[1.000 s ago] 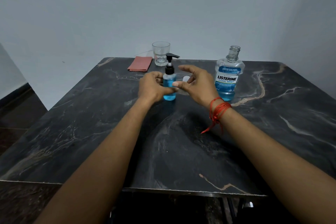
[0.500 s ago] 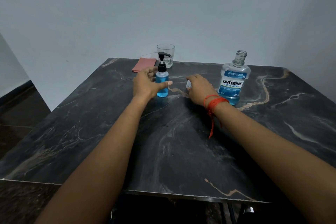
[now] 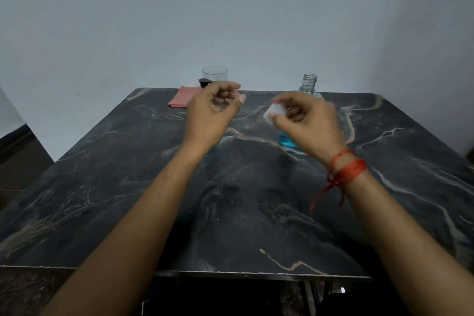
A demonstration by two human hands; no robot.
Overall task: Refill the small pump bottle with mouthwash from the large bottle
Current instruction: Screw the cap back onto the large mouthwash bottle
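My left hand (image 3: 213,110) hovers above the table with its fingers loosely curled and nothing visible in them. It covers the small pump bottle, of which only the black pump head (image 3: 205,81) shows. My right hand (image 3: 305,123) pinches a white cap (image 3: 274,111) between thumb and fingers. Behind that hand stands the large mouthwash bottle (image 3: 309,83), uncapped; only its clear neck and its blue base show.
A clear drinking glass (image 3: 215,74) and a folded pink cloth (image 3: 180,99) sit at the far edge of the dark marble table (image 3: 243,200), close to the grey wall. A red thread is tied round my right wrist.
My left hand has let go of the pump bottle and risen in front of it. My right hand has lifted off the table with the white cap, now in front of the large bottle.
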